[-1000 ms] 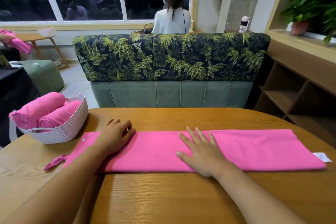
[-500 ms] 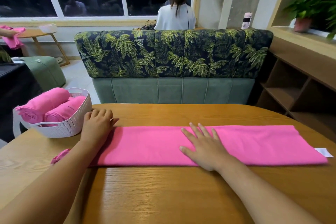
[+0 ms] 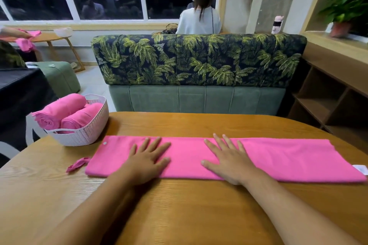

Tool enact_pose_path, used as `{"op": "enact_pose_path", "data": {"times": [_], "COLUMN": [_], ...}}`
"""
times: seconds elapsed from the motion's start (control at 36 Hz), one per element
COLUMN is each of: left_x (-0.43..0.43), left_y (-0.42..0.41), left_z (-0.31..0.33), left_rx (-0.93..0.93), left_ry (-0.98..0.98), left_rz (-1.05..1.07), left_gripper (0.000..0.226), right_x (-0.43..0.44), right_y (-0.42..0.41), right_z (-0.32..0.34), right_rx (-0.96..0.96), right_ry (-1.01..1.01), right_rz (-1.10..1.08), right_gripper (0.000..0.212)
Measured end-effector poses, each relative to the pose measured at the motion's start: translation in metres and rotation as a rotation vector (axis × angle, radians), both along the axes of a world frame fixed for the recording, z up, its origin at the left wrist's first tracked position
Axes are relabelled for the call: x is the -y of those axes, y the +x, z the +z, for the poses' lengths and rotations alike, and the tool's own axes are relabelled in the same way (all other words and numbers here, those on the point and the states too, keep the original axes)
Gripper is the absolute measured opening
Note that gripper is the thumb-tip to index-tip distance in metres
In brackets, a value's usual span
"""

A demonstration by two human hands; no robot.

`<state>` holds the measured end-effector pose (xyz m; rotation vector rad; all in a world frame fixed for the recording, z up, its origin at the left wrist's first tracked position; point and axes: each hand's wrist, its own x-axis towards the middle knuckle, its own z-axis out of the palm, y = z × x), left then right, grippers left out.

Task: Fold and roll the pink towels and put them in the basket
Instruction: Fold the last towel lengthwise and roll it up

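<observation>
Looking down through the head camera, I see the pink towel (image 3: 258, 157) lying folded into one long flat strip across the wooden worktop (image 3: 189, 215), running left to right. Both hands lie palm-down on it with fingers straight and spread, gripping nothing. The left hand (image 3: 147, 162) rests on the strip left of its middle. The right hand (image 3: 229, 162) rests near the middle, with bare pink cloth between the two. Both wrists cross the strip's near edge.

A small round snap (image 3: 105, 143) shows at the far left corner of the strip. A narrow pink loop (image 3: 77, 164) trails off the left end onto the wood, and a white label (image 3: 361, 169) sticks out at the right end.

The white perforated basket (image 3: 85, 135) stands at the far left corner of the worktop, near the towel's left end but apart from it. I count two rolled pink towels (image 3: 65, 107) lying in it side by side, their spiral ends jutting past its left rim. Beyond the worktop is a leaf-patterned sofa (image 3: 199, 61).
</observation>
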<state>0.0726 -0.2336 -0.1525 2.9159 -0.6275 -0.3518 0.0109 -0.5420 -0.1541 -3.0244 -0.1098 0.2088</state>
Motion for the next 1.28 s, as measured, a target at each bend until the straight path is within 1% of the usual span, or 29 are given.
{"op": "enact_pose_path", "data": {"times": [0.03, 0.11, 0.17, 0.33, 0.47, 0.53, 0.56, 0.61, 0.69, 0.78, 0.81, 0.86, 1.0, 1.14, 1.22, 1.28], "left_x": [-0.021, -0.07, -0.086, -0.091, -0.091, -0.084, -0.075, -0.044, 0.027, 0.088, 0.099, 0.107, 0.106, 0.105, 0.105, 0.106], "left_y": [0.006, 0.022, 0.026, 0.028, 0.033, 0.031, 0.029, 0.021, -0.003, -0.02, -0.023, -0.026, -0.024, -0.023, -0.021, -0.021], "left_z": [0.0, 0.001, 0.001, -0.006, 0.002, 0.007, 0.009, 0.012, 0.016, 0.015, 0.012, 0.003, -0.006, -0.007, -0.008, -0.008], "left_rx": [-0.002, 0.041, 0.059, 0.113, 0.153, 0.244, 0.307, 0.358, 0.244, 0.13, 0.109, 0.07, 0.081, 0.083, 0.092, 0.095], "left_ry": [0.014, 0.033, 0.032, 0.025, 0.13, 0.179, 0.164, 0.081, -0.04, -0.133, -0.141, -0.126, -0.025, 0.004, 0.003, 0.006], "left_rz": [0.034, 0.125, 0.137, 0.128, 0.162, 0.185, 0.17, 0.106, -0.044, -0.173, -0.183, -0.171, -0.19, -0.206, -0.203, -0.203], "left_gripper": [0.071, 0.1, 0.107, 0.1, 0.095, 0.089, 0.085, 0.078, 0.079, 0.056, 0.053, 0.056, 0.075, 0.093, 0.097, 0.097], "right_x": [0.0, -0.001, -0.001, -0.002, -0.003, -0.004, -0.004, -0.005, -0.01, -0.017, -0.018, -0.011, 0.044, 0.137, 0.194, 0.225], "right_y": [0.0, -0.001, 0.0, 0.0, -0.001, -0.002, -0.002, -0.001, -0.001, -0.003, -0.006, -0.015, -0.033, -0.055, -0.069, -0.077], "right_z": [0.0, 0.0, 0.001, 0.002, 0.004, 0.004, 0.005, 0.007, 0.008, 0.01, 0.009, 0.005, 0.003, 0.005, 0.009, 0.012], "right_rx": [-0.002, -0.004, -0.007, -0.021, -0.026, -0.033, -0.031, -0.036, -0.053, -0.006, 0.025, 0.044, -0.013, -0.029, -0.049, -0.058], "right_ry": [-0.003, -0.006, -0.005, -0.005, -0.001, -0.001, 0.001, 0.009, 0.018, 0.004, 0.007, 0.042, 0.076, 0.065, 0.059, 0.046], "right_rz": [0.003, 0.007, 0.007, 0.005, -0.001, -0.003, -0.005, -0.005, -0.015, -0.026, -0.027, -0.04, -0.089, -0.185, -0.257, -0.313], "right_gripper": [0.092, 0.091, 0.092, 0.095, 0.099, 0.1, 0.1, 0.101, 0.099, 0.09, 0.085, 0.081, 0.089, 0.09, 0.097, 0.097]}}
